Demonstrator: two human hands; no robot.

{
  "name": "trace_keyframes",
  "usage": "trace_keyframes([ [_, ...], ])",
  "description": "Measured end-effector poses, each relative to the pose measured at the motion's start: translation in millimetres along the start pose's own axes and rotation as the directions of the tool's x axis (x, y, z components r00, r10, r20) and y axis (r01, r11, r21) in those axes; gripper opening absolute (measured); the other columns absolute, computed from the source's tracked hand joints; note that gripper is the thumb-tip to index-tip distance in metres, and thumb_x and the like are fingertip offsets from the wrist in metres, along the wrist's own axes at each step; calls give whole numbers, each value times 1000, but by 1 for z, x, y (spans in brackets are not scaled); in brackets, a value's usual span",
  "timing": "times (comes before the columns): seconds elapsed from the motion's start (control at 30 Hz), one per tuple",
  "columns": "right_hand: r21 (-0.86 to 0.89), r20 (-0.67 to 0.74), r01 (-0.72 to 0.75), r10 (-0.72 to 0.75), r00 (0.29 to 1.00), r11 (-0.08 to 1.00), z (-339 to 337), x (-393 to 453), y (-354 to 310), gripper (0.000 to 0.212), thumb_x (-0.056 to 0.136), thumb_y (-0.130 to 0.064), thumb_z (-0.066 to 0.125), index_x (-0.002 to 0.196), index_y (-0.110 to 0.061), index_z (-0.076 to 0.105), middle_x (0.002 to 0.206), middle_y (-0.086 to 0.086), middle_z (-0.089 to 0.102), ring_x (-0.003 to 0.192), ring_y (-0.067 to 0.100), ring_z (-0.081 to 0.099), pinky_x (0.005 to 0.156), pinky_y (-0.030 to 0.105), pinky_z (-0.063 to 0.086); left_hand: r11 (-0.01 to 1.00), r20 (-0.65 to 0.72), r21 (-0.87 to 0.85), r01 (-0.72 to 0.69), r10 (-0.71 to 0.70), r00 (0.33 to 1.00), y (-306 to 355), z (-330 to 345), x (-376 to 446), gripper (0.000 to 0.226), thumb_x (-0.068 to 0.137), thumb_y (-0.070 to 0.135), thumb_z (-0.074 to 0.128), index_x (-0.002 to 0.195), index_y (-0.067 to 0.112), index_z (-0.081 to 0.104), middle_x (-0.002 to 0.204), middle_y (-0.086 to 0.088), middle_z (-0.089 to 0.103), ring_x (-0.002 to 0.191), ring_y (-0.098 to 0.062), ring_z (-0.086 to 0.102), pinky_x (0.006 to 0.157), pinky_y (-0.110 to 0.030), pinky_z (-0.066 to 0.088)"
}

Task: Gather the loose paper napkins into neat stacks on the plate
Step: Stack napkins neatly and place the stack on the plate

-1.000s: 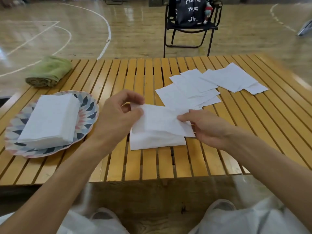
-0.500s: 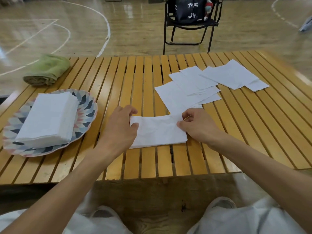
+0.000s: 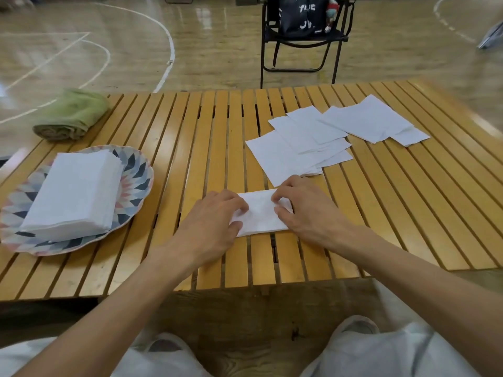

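A folded white napkin point(image 3: 260, 216) lies on the slatted wooden table point(image 3: 394, 213) near its front edge. My left hand point(image 3: 215, 223) grips the napkin's left end, fingers on top and thumb at the near edge. My right hand point(image 3: 307, 213) pinches the right end with curled fingers, and a bit of paper shows between them. Left of my hands, a patterned plate point(image 3: 138, 170) carries a tall, neat stack of napkins point(image 3: 73, 191). Several loose napkins point(image 3: 299, 144) lie overlapping just beyond my right hand, with more loose napkins point(image 3: 370, 122) further right.
A rolled green towel point(image 3: 72, 115) lies at the table's far left corner. Beyond the table, a black folding chair point(image 3: 302, 36) with a dark bag stands on the gym floor. My knees show below the table's front edge.
The lifted upper half of the napkin came down flat onto the table. Both hands have since slid inward over its ends, so less of it shows.
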State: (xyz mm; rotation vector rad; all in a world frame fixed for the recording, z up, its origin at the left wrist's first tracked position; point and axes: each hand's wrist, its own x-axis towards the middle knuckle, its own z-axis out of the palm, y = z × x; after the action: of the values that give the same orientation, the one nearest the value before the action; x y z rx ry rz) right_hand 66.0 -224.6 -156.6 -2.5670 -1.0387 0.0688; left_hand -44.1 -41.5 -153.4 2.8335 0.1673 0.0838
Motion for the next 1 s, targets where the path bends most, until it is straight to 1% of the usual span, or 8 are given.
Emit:
trace_keyframes([
  [0.2, -85, 54, -78, 83, 995, 993, -4, 6, 8, 46, 102, -46, 43, 141, -25, 54, 159, 0, 36, 146, 22, 29, 117, 44, 26, 1000, 30, 16, -6, 5, 1000, -3, -3, -1, 34, 97, 26, 57, 130, 31, 54, 138, 11, 48, 126, -13, 41, 108, -36, 34],
  [0.33, -111, 124, -81, 95, 988, 990, -3, 6, 10, 52, 104, -48, 36, 148, -23, 46, 163, -3, 31, 150, 20, 22, 120, 46, 22, 1000, 49, 11, -7, 7, 999, -2, -5, -2, 34, 97, 25, 56, 131, 30, 53, 139, 10, 48, 128, -14, 39, 109, -37, 34],
  [0.57, -158, 140, -71, 93, 986, 985, -3, 10, 10, 57, 105, -49, 34, 152, -17, 41, 161, -4, 35, 147, 20, 26, 119, 44, 23, 1000, 50, 22, 1, -2, 999, -1, -5, -2, 35, 98, 27, 56, 133, 31, 51, 141, 10, 46, 129, -13, 38, 110, -36, 33],
  [0.67, -129, 156, -69, 89, 984, 989, -11, 14, 11, 51, 104, -45, 37, 144, -15, 50, 154, 1, 45, 142, 26, 36, 114, 44, 33, 1000, 53, 31, -2, 1, 999, 0, -6, -1, 36, 97, 27, 56, 133, 31, 51, 141, 10, 47, 129, -13, 39, 109, -36, 34],
  [0.73, -59, 97, -67, 72, 993, 996, -20, 19, 14, 45, 104, -43, 41, 132, -13, 59, 143, 3, 53, 133, 29, 46, 106, 41, 42, 999, 52, 39, -3, 1, 999, 1, -7, 0, 36, 97, 27, 57, 132, 31, 52, 141, 9, 47, 128, -13, 40, 108, -35, 34],
  [0.83, 158, -85, -93, 108, 991, 983, -41, 23, 16, 44, 102, -37, 53, 140, -15, 55, 144, -1, 54, 128, 17, 49, 102, 29, 39, 999, 51, 36, 3, -4, 999, 2, -8, 1, 37, 96, 27, 58, 132, 31, 53, 140, 9, 48, 128, -13, 42, 108, -35, 35],
  [0.93, 278, -352, -60, 160, 922, 959, -58, 22, 17, 31, 97, -23, 64, 127, -14, 66, 120, -1, 68, 98, 5, 60, 85, 16, 48, 999, 57, 41, 1, -3, 998, 2, -9, -1, 36, 96, 27, 57, 132, 31, 53, 140, 9, 48, 127, -13, 42, 107, -35, 35],
  [1.0, 346, -476, -26, 200, 857, 938, -67, 19, 17, 19, 94, -16, 67, 113, -15, 73, 102, -4, 72, 87, 2, 64, 80, 15, 53, 999, 59, 41, 1, -3, 998, 2, -10, -1, 36, 96, 28, 57, 132, 31, 53, 140, 9, 48, 127, -13, 43, 107, -36, 35],
])
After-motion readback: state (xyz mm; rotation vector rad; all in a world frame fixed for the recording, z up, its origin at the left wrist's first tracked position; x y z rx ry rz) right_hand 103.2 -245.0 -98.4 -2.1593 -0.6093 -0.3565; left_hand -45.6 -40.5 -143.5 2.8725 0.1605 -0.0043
